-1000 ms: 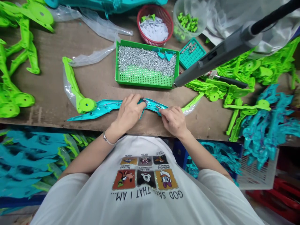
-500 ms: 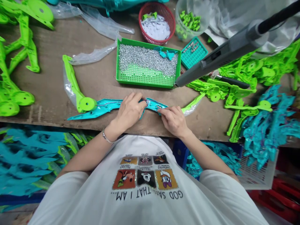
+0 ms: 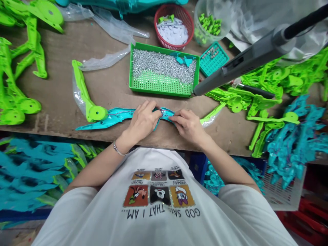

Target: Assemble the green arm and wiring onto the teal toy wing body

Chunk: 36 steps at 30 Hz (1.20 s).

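A turquoise plastic half-shell (image 3: 120, 115), shaped like the middle of a toy bow, lies hollow side up along the table's front edge. Thin wires run inside it. My left hand (image 3: 145, 118) grips the shell near its middle, fingers bent over it. Over the shell's right part, my right hand (image 3: 188, 124) is closed in a pinch; what its fingertips hold is hidden. A lime-green limb (image 3: 85, 92) with a round hub and a clear plastic piece joins the left end. Another green limb (image 3: 212, 112) extends beyond my right hand.
Behind the shell stands a green tray (image 3: 161, 89) of small screws. A grey electric screwdriver (image 3: 238, 65) hangs with its tip by the tray's right corner. Farther back are a red basket (image 3: 191, 29) and a teal tray (image 3: 208, 70). Green parts (image 3: 279, 80) pile up at right.
My right hand has shifted slightly left along the shell, and its fingers now cover the small metallic part that showed there before. My left hand keeps its place on the shell.
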Each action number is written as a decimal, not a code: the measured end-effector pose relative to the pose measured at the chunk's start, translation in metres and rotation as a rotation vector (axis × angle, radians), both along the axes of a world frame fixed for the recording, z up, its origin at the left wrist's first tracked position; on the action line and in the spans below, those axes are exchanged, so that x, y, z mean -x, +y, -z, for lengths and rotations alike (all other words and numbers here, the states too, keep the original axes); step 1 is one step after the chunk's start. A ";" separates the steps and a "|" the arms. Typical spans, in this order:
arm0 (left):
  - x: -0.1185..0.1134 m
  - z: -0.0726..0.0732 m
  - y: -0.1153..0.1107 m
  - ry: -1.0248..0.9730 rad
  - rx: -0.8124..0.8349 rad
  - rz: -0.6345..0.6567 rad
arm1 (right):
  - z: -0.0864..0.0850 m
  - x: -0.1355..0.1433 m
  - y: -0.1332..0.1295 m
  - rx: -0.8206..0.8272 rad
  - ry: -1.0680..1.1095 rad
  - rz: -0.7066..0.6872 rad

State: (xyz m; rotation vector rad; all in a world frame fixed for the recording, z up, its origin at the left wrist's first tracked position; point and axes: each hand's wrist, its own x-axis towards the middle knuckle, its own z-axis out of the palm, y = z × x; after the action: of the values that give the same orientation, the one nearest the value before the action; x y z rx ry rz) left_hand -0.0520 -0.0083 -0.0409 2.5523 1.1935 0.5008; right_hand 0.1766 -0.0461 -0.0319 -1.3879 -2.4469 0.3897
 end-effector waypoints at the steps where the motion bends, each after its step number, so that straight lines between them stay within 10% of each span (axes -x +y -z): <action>1: 0.000 0.000 0.000 -0.007 -0.003 0.003 | 0.001 0.000 0.000 -0.003 0.008 0.005; 36: 0.000 -0.001 0.001 0.080 -0.028 0.077 | -0.008 0.011 -0.004 0.043 -0.123 -0.017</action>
State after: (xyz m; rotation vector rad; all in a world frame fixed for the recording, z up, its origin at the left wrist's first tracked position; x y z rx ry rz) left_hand -0.0520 -0.0075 -0.0399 2.6530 1.1172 0.4036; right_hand 0.1655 -0.0504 -0.0236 -1.4494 -2.5642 0.3739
